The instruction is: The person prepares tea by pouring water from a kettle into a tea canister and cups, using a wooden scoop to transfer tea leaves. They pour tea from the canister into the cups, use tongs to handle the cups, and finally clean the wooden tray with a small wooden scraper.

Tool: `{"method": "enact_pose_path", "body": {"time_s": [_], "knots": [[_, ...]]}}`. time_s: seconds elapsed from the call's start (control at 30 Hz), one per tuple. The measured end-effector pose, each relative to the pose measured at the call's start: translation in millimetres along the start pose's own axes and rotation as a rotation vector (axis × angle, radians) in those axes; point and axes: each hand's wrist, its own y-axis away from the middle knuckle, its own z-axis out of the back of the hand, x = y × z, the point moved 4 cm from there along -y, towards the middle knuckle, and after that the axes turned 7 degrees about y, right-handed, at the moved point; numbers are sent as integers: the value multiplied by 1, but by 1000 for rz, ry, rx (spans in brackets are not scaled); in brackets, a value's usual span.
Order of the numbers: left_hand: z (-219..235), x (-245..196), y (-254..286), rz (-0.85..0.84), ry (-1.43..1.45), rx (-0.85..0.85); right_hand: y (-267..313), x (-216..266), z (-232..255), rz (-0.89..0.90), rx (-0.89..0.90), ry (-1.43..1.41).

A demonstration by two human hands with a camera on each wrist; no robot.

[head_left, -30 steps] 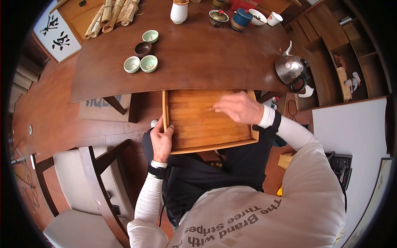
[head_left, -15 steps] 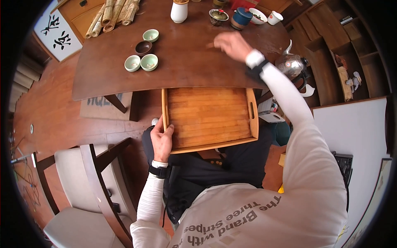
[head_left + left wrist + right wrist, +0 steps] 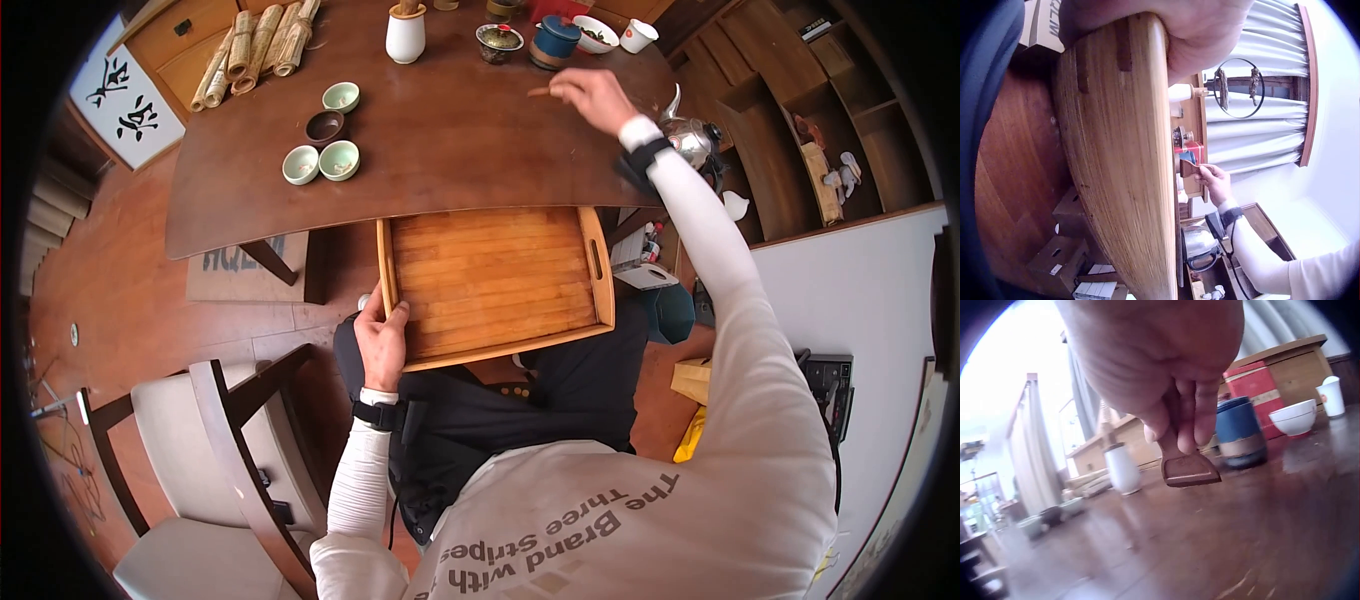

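In the head view my left hand (image 3: 381, 343) grips the left side of a wooden tray (image 3: 490, 285), thumb over its rim. The tray sits at the table's front edge, above the lap, and nothing lies in it. My right hand (image 3: 598, 99) is raised over the back right of the table. Its thumb and fingers pinch the handle of a small brown scoop (image 3: 1190, 470), whose flat, rimmed blade points down in the right wrist view. Just behind the scoop are a blue lidded jar (image 3: 555, 42) and a lidded bowl (image 3: 499, 42).
On the table (image 3: 450, 150), three pale green cups (image 3: 340, 160) surround a dark cup (image 3: 325, 127) at left. Bamboo rolls (image 3: 262, 45) and a white vase (image 3: 405, 37) stand farther back. A steel kettle (image 3: 690, 138) is at right, partly behind the right arm. A chair (image 3: 190, 440) stands at left.
My right hand has moved from above the tray out over the table, then farther back and right, carrying the scoop. The left hand keeps its grip on the tray.
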Motion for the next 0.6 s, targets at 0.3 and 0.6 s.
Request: {"method": "enact_pose_path", "body": {"time_s": [0.3,0.6], "knots": [[-10,-2,4,-18,-4,2,60,58,-27,215,-56,-46],[-15,-7,6,13,-70,-7,127,98,13,304,-35,17]]}}
